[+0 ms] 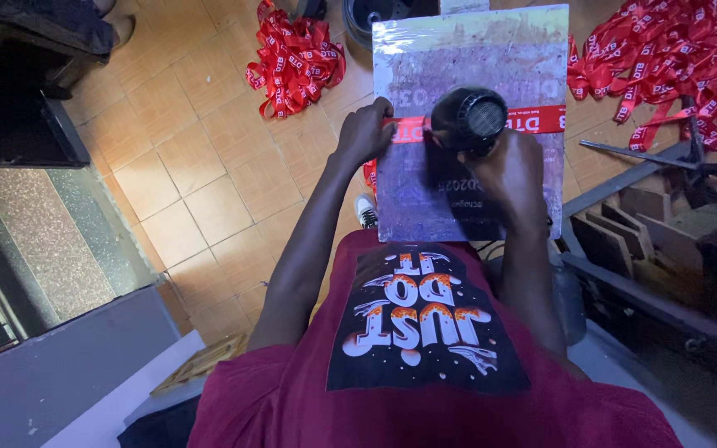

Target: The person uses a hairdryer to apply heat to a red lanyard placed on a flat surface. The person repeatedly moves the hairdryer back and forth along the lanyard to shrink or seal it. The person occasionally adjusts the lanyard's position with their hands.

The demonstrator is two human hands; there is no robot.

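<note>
Red ribbon [533, 119] lies flat across the far part of the purple-stained board [466, 58]. Left hand [364, 131] pinches its left end against the board edge. Right hand [508, 170] is clenched round a black hair dryer [470, 116] over the strip. Ribbon looks light, limp, likely slippery; best held by the ends. More ribbons [292, 58] piled far left on the floor.

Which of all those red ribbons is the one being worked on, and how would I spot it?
Find the flat purple-grey board standing on the tiled floor in front of the person. One red ribbon lies stretched straight across it, pinned at its left end by the left hand, with a black hair dryer in the right hand over it. The other ribbons lie in tangled heaps on the floor.
</note>
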